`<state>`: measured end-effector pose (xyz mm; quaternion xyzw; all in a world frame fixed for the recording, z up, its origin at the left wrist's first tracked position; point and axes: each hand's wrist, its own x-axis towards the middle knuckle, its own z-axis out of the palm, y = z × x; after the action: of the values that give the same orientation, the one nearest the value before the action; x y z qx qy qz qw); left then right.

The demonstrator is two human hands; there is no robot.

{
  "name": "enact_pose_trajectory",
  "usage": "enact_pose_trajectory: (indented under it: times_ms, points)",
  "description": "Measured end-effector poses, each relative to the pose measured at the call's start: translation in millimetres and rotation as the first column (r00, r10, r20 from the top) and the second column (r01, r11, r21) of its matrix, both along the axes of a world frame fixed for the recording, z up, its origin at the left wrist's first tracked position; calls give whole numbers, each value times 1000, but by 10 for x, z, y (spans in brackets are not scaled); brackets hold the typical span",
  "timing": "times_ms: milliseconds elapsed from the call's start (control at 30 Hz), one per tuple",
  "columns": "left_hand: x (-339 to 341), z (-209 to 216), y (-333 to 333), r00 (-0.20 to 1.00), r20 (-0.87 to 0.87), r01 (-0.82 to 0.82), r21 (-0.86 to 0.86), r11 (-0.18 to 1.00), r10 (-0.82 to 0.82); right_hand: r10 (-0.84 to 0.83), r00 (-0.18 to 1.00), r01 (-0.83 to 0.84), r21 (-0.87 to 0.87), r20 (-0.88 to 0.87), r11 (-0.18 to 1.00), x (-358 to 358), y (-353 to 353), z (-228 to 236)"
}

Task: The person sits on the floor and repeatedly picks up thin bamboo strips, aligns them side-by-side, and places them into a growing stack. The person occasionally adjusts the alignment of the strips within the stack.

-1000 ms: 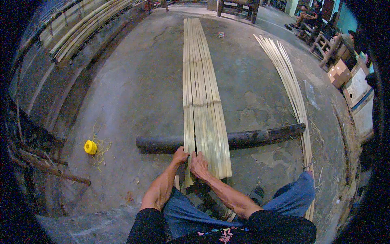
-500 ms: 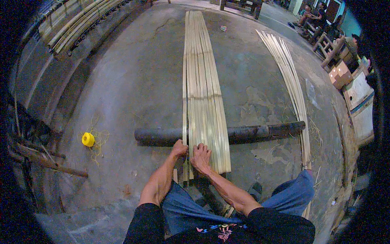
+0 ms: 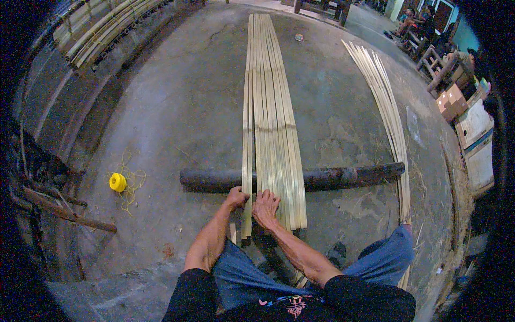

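Long pale bamboo strips [image 3: 279, 145] lie side by side, running away from me across a dark round pole [image 3: 214, 180]. A narrow group of strips [image 3: 247, 134] on the left side is parted from the rest by a thin gap. My left hand [image 3: 236, 198] is closed around that narrow group, just on the near side of the pole. Close beside it, my right hand [image 3: 266, 207] has its fingers bent over the left edge of the wider group and grips there. The undersides of both grips are hidden.
Another sheaf of strips [image 3: 383, 102] lies to the right, over the pole's right end. A yellow twine roll [image 3: 117, 182] with loose strands sits on the floor at left. Poles [image 3: 104, 35] are stacked far left; cardboard boxes [image 3: 451, 102] stand far right. People sit at the back right.
The left-hand group looks wider, and the gap beside it has moved right near my hands. Both hands stay in almost the same place. The whole view has shifted slightly.
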<state>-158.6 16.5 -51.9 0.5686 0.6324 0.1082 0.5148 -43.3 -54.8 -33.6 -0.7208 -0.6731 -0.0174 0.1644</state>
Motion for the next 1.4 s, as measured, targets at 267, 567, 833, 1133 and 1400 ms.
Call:
enact_pose_trajectory:
  times_ms: [267,567,833,1133,1400]
  points:
    - [-58,-23,77,994,-68,80,-49,996,-83,71,828,-153,-102,-557,983,-42,-72,208]
    - [-108,-179,226,976,-173,132,-31,991,-135,-276,381,-33,-312,-882,950,-153,134,391]
    - [91,12,124,986,-136,117,120,986,-100,44,525,273,217,-850,937,194,338,832]
    - [66,-295,149,978,74,184,159,970,-197,-71,630,150,31,-773,988,1768,23,346]
    - [65,-357,186,971,9,234,160,959,-238,-240,657,115,-219,-715,969,2096,-142,-62]
